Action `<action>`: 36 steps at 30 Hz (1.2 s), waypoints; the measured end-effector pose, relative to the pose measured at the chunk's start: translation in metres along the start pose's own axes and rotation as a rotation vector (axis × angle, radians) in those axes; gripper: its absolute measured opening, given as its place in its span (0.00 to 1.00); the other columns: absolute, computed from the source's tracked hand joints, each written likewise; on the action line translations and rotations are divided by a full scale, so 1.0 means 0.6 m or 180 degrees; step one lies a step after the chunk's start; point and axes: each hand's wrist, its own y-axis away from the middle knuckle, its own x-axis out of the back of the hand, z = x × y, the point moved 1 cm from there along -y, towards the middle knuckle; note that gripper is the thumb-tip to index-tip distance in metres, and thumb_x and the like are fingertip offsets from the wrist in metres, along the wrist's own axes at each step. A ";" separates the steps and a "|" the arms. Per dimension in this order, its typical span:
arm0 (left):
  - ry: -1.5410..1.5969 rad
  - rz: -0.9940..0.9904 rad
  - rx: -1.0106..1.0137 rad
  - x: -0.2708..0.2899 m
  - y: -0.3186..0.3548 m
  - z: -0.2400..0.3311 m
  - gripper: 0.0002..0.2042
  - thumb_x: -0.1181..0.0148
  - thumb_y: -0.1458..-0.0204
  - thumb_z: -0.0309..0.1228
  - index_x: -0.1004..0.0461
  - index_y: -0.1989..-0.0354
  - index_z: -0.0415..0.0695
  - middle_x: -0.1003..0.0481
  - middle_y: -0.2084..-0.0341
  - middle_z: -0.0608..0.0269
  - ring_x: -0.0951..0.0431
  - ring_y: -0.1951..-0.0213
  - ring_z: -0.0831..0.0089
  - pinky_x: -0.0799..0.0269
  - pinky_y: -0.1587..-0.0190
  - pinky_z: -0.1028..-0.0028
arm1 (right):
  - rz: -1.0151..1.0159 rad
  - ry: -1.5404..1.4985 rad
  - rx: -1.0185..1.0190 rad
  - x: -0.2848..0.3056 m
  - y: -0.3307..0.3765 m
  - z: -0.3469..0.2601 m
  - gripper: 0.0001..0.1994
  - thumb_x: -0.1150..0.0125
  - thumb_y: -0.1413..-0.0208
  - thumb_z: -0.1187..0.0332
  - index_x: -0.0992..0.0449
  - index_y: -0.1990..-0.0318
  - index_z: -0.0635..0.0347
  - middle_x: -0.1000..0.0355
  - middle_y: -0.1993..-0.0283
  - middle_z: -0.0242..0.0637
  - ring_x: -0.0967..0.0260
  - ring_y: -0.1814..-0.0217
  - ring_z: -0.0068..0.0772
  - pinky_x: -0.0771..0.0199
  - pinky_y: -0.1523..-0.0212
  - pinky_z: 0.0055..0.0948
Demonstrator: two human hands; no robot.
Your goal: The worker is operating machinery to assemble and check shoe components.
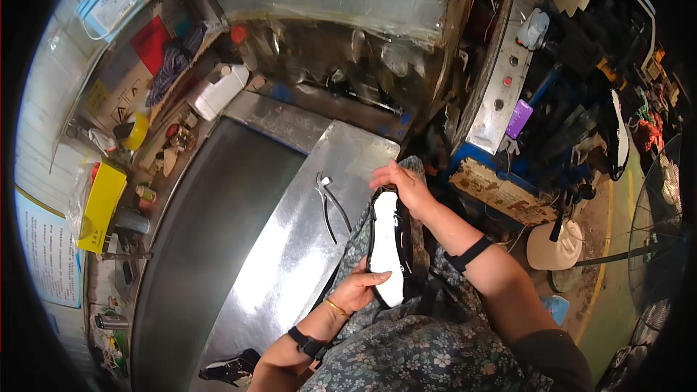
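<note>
And here's the shoe [386, 247], held over the person's lap, just right of the metal table [254, 283], its long white face turned up to the camera! That white is glaring, almost washed out, long and narrow with rounded ends, and framed by glossy black along the sides. Small dark flecks show on its right edge; finer texture is lost in the glare.

The left hand [356, 290] has the lower end, thumb laid across the white, fingers tucked beneath. Up top, the right hand [406, 187] is spread loosely, fingers pointing left over the far end; whether it touches, I can't tell. Beside them on the table, pliers [324, 207] lie with handles parted, and a dark shoe [231, 368] sits at the bottom edge.
</note>
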 end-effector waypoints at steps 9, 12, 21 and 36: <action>-0.5163 0.2695 0.0204 0.033 0.119 0.136 0.45 0.34 0.52 0.36 0.55 0.28 0.45 0.41 0.39 0.28 0.34 0.43 0.39 0.34 0.43 0.59 | 0.2270 0.5404 0.1639 0.347 0.301 -0.436 0.14 0.35 0.46 0.67 0.23 0.53 0.62 0.23 0.55 0.43 0.27 0.51 0.37 0.29 0.49 0.36; -0.6709 0.2104 -0.1239 0.127 0.146 0.025 0.40 0.36 0.54 0.40 0.45 0.31 0.43 0.54 0.36 0.20 0.53 0.36 0.21 0.54 0.37 0.35 | 0.4908 0.7149 0.0080 0.390 0.394 -0.500 0.34 0.30 0.53 0.57 0.34 0.38 0.55 0.31 0.41 0.49 0.32 0.41 0.54 0.31 0.43 0.46; -0.4338 0.1364 -0.1581 -0.020 0.047 0.016 0.16 0.46 0.39 0.33 0.27 0.47 0.35 0.23 0.53 0.48 0.23 0.51 0.59 0.29 0.47 0.68 | 0.4679 0.5924 0.1801 0.396 0.432 -0.418 0.32 0.26 0.65 0.63 0.26 0.46 0.47 0.38 0.37 0.47 0.39 0.40 0.58 0.37 0.40 0.49; -0.4214 0.1617 -0.1095 -0.084 0.030 0.104 0.24 0.41 0.45 0.49 0.27 0.51 0.40 0.22 0.62 0.47 0.21 0.57 0.57 0.27 0.56 0.63 | -0.0719 0.0707 -0.0755 -0.026 0.262 -0.058 0.42 0.34 0.45 0.51 0.47 0.31 0.65 0.34 0.41 0.38 0.39 0.41 0.26 0.39 0.40 0.31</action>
